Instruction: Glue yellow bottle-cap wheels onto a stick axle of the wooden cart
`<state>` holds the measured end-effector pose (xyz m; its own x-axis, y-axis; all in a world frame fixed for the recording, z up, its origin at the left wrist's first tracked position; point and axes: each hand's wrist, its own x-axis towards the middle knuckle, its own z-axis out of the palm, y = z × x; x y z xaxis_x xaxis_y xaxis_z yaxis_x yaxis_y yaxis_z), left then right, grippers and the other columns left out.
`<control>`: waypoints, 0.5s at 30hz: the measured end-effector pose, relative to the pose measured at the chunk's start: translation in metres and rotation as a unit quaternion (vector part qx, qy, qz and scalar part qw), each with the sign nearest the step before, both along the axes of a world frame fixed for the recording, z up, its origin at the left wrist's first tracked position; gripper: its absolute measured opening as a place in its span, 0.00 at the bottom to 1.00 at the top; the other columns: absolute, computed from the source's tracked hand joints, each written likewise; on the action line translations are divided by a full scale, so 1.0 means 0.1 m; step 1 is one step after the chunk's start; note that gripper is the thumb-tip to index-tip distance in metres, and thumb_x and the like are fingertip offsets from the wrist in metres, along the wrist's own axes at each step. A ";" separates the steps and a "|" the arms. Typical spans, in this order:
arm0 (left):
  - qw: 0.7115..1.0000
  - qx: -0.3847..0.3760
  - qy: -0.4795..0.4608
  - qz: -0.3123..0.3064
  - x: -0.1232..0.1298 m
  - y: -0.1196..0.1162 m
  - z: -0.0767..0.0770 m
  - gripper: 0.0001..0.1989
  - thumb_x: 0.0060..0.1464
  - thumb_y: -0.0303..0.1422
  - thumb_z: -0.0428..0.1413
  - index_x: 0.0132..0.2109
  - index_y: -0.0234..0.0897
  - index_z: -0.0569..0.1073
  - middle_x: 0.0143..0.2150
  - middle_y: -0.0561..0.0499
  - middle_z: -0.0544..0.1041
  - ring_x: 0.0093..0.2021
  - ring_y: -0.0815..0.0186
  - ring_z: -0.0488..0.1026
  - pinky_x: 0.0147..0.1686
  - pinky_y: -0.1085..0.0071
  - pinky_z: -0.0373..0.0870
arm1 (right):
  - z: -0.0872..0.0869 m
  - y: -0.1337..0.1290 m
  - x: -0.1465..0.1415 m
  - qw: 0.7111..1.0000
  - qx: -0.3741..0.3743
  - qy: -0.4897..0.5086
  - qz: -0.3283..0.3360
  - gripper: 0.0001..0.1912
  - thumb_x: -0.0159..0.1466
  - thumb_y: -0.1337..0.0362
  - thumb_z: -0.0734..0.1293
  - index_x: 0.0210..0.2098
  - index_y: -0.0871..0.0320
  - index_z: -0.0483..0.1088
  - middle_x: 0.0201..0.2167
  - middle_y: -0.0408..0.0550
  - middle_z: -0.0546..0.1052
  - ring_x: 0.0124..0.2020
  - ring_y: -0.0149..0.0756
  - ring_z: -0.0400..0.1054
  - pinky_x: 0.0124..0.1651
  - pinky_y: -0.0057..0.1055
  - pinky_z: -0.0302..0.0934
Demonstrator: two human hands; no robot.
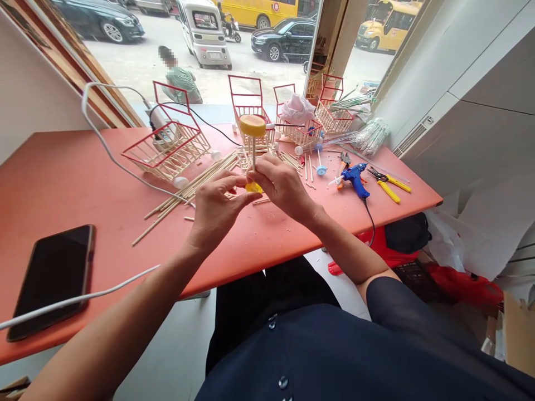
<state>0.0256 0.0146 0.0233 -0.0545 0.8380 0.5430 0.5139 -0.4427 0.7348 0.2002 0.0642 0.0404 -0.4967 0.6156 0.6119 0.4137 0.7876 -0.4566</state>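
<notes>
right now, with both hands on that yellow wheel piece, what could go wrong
A hard twist by the left hand or right hand could loosen the upper yellow wheel from its stick. The cord of the blue glue gun hangs off the table, so the right arm might snag it. The phone lies near the edge, where the left forearm might nudge it.

The worktop [104, 206] is coral red; I see a yellow disc [252, 126] mid-scene, a blue glue gun [356, 180] at right, yellow-handled pliers [390, 192] farther right, and a pale stick basket [175, 150] rimmed red on the left.
</notes>
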 end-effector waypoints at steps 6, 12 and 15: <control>1.000 -0.011 -0.007 0.012 -0.02 0.17 0.03 0.10 0.53 0.42 0.70 0.38 0.42 0.84 0.37 0.52 0.83 0.33 0.65 0.74 0.37 0.67 0.75 | 0.13 0.21 -0.03 1.000 -0.010 -0.016 0.015 0.16 0.79 0.61 0.62 0.33 0.57 0.67 0.35 0.43 0.71 0.39 0.31 0.64 0.45 0.30 0.56; 0.998 -0.032 -0.050 0.016 0.00 0.22 -0.02 0.11 0.51 0.42 0.70 0.39 0.42 0.85 0.38 0.52 0.83 0.34 0.66 0.75 0.39 0.67 0.75 | 0.13 0.33 -0.05 0.999 -0.025 -0.022 0.032 0.16 0.78 0.62 0.62 0.32 0.57 0.64 0.34 0.42 0.69 0.37 0.30 0.62 0.43 0.29 0.53; 0.997 -0.041 -0.062 0.021 0.01 0.20 -0.06 0.11 0.51 0.42 0.70 0.38 0.41 0.85 0.38 0.52 0.82 0.34 0.66 0.74 0.39 0.68 0.74 | 0.08 0.35 -0.03 0.998 -0.026 -0.016 0.048 0.17 0.78 0.62 0.62 0.31 0.57 0.64 0.34 0.42 0.68 0.37 0.31 0.62 0.43 0.29 0.53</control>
<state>0.0263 0.0345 0.0177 -0.1522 0.8753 0.4589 0.4337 -0.3581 0.8268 0.1967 0.0989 0.0485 -0.5730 0.5946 0.5640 0.3524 0.8001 -0.4855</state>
